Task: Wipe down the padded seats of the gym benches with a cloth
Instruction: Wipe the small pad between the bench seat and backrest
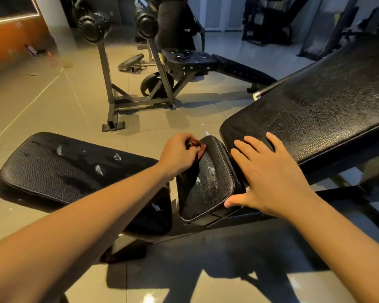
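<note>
A black padded gym bench fills the foreground. Its small seat pad [208,184] is scuffed with white marks and sits between a flat pad [59,171] on the left and a long inclined back pad [315,110] on the right. My left hand [179,154] is curled at the far end of the seat pad, gripping a small bunched cloth [197,147], reddish with a pale patch, mostly hidden by the fingers. My right hand [269,176] lies flat with spread fingers across the lower edge of the back pad, its thumb touching the seat pad's near corner.
A second black bench [193,62] on a grey steel frame [109,88] with round foam rollers stands behind on the tiled floor. A weight plate [130,62] lies on the floor beyond it. More dark machines line the back right. An orange wall is at the far left.
</note>
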Motion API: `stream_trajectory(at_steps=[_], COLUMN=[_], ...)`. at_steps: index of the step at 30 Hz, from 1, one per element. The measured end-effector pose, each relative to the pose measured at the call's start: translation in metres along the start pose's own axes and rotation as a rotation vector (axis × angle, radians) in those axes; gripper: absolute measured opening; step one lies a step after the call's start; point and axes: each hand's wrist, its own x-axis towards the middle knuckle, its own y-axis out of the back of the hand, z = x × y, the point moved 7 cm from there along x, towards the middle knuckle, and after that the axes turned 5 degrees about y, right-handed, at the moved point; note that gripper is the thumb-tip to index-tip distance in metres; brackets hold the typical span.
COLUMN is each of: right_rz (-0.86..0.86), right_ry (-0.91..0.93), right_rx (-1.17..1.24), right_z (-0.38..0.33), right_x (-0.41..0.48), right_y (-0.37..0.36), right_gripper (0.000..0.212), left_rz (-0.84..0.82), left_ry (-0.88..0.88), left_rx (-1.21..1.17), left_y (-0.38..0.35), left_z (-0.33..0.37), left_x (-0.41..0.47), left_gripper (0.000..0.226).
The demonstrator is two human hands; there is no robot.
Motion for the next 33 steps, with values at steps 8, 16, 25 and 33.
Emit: stream_trajectory(at_steps=[8,16,25,33], right_rz=[0.003,-0.016,0.016,-0.009], right_ry=[-0.005,-0.021,-0.025,-0.045], right_rx=[0.034,0.044,0.051,0.055], right_z=[-0.001,0.000,0.000,-0.002], right_x=[-0.001,0.000,0.001,0.002], right_y=[0.004,0.002,0.003,0.007], right_gripper=[0.119,0.117,0.114,0.118], left_rz=[-0.272,0.012,-0.192,0.009], left_ry=[-0.192,-0.060,-0.367,-0.103], left_rx=[0.040,0.140,0.149,0.222], left_y=[0.001,0.003,-0.001,0.004], left_z=[0.027,0.010,0.041,0.015], left_x=[-0.117,-0.009,-0.100,0.011], left_gripper=[0.017,0.006,0.017,0.010])
